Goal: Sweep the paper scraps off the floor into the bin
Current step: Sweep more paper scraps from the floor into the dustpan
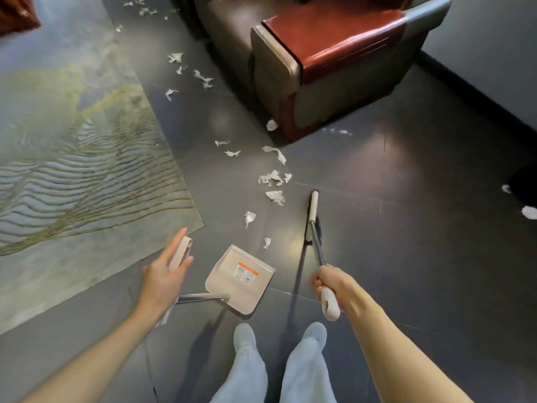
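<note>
Several white paper scraps (274,179) lie in a trail on the dark tiled floor, running from the far rug edge past the armchair to just ahead of the dustpan. A beige dustpan (241,279) sits on the floor in front of my feet. My left hand (164,274) has its fingers straight, and the beige top of the dustpan's long handle (181,251) rests against its palm. My right hand (328,283) grips the broom's handle. The broom head (313,216) touches the floor just right of the nearest scraps. No bin is in view.
A red and grey armchair (319,71) stands ahead, with one scrap at its front corner. A patterned rug (72,158) covers the floor at left. A wall with a dark skirting (479,88) runs along the right. Two more scraps (529,212) lie far right. My feet (245,340) stand below the dustpan.
</note>
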A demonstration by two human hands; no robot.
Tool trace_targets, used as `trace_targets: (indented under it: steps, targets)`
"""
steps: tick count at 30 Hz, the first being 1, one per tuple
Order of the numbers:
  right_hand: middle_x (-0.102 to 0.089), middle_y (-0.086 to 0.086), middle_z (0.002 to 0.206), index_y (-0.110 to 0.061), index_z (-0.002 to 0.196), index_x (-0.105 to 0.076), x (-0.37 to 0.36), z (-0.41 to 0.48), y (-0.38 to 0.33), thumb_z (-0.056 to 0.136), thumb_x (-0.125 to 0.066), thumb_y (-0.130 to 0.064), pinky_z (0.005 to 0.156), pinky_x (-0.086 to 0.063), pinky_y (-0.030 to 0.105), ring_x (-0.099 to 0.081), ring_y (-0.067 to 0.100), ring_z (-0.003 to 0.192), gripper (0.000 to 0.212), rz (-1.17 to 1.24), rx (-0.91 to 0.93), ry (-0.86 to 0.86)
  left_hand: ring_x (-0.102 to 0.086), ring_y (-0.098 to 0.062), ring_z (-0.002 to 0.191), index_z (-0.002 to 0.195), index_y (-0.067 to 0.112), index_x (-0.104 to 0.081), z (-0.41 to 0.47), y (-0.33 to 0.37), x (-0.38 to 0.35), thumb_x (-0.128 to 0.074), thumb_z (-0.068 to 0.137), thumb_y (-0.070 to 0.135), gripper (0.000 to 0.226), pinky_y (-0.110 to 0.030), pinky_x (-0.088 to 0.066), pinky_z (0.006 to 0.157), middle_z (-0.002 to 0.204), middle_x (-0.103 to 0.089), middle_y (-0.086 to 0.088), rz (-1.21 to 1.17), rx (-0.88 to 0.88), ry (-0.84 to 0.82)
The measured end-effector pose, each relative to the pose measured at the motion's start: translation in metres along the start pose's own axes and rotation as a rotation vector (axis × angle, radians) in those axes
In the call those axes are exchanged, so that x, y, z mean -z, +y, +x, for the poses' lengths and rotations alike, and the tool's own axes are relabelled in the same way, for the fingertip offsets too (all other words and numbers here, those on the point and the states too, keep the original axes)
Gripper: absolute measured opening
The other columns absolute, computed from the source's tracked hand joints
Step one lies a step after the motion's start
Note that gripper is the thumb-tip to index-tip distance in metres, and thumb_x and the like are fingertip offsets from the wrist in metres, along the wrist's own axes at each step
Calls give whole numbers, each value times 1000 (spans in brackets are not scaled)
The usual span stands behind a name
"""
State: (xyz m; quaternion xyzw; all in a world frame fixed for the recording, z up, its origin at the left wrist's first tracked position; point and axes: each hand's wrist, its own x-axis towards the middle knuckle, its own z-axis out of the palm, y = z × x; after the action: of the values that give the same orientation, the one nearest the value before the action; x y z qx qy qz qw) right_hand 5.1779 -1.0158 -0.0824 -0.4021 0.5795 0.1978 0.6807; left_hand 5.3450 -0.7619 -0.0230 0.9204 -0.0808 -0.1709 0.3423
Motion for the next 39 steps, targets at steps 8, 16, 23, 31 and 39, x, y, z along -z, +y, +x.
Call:
trace_targets:
  steps: [8,16,23,31,39]
  targets:
    - [-41,4,48,-2,88,-49,-53,-17,-54,90,-44,5,32,-35,15,-38,8,30,9,75,-33,-73,-58,-20,93,137,43,-45,26,-40,21,-62,91,16,56,-28,-39,84,113,-67,-4,-32,46,-51]
    - [-43,7,57,-6,103,-51,-56,1,-131,86,-45,6,36,-37,17,-40,11,34,21,-211,128,-13,-63,-30,92,140,41,-40,42,-27,10,-60,93,21,55,-31,-41,78,111,-69,-4,-33,88,-26]
    - [-50,10,59,-11,136,-42,-16,52,-228,85,-43,6,45,-40,25,-42,17,41,54,-709,346,87,-60,-27,86,135,52,-41,51,11,-25,-56,95,24,51,-33,-42,76,105,-64,5,-137,258,63]
    - [-55,12,63,-7,140,-40,13,130,-324,78,-44,6,53,-44,30,-48,22,49,63,-1134,323,46,-62,-35,75,127,68,-36,39,46,-84,-60,91,25,61,-19,-41,65,92,-71,-6,-112,397,261]
    - [-45,6,56,-20,133,-42,18,101,-298,88,-41,4,41,-40,19,-40,12,42,51,-1020,53,-193,-62,-40,83,138,40,-42,37,57,-91,-62,91,20,55,-27,-41,71,102,-71,-9,-94,383,304]
